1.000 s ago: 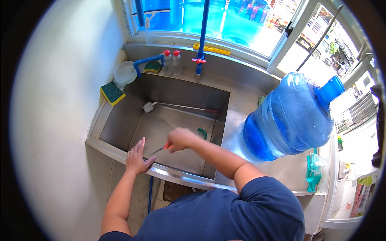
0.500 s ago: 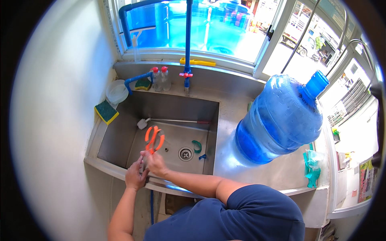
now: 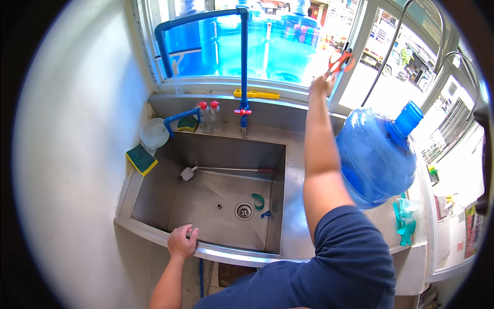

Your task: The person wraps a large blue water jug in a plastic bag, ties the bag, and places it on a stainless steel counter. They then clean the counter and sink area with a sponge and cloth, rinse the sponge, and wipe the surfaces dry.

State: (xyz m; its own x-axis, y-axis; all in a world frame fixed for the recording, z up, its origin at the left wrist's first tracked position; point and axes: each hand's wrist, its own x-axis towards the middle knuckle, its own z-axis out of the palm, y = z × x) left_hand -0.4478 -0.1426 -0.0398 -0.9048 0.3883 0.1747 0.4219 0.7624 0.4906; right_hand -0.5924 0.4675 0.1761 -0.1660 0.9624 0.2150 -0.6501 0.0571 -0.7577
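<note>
A deep rectangular sink (image 3: 131, 219) of brushed, dull-grey metal is set into a worktop (image 3: 298, 226) of similar sheet metal. The right hand (image 3: 321, 86), at the end of an outstretched arm, is raised near the window frame (image 3: 337, 95); its fingers, softened by blur, are closed on the grey blade end of a pair of scissors (image 3: 340, 65). The scissors' two smooth orange handle loops point upward, beside the dark window latch (image 3: 346, 48); whether loop and latch touch cannot be told. The left hand (image 3: 182, 241) rests on the sink's front rim, fingers slightly apart, loosely bent and gripping nothing.

On the sink floor: a round metal drain (image 3: 244, 211), a curved green strip (image 3: 258, 201), a small irregular blue piece (image 3: 265, 214), and a long-handled brush (image 3: 229, 169) with a blocky white head, slender rod and dark-red grip. Along the left and rear edges: a two-layered sponge (image 3: 141, 159), coarse green over yellow foam; a shallow translucent bowl (image 3: 154, 135); and two clear bottles (image 3: 211, 121) with red tops. On the worktop at right, a ribbed, translucent blue jug (image 3: 380, 159) with a cylindrical neck leans to the right; nearby lies crumpled green sheeting (image 3: 405, 226).
</note>
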